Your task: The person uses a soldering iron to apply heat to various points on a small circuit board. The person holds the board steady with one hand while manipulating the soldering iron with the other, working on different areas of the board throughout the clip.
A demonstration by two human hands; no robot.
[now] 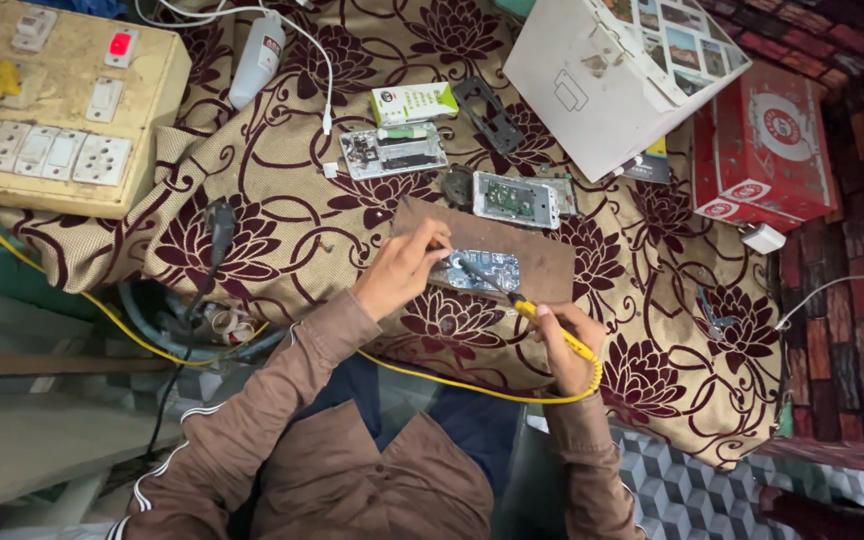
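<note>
A small blue-green circuit board (pixel 487 270) lies on a brown wooden board (pixel 542 262) over the floral cloth. My left hand (pixel 400 272) presses on the circuit board's left end with its fingertips. My right hand (pixel 564 345) grips a yellow-handled soldering iron (pixel 532 312) like a pen. Its dark tip rests on the circuit board near my left fingers. A yellow cord (pixel 472 385) runs from the iron's handle back toward my lap.
Behind the board lie two opened device casings (pixel 393 151) (pixel 515 198), a green-and-white packet (pixel 413 103) and a dark bracket (pixel 490 113). A cream switch-and-socket box (pixel 62 110) stands far left, a white carton (pixel 617 75) and a red box (pixel 764 145) far right.
</note>
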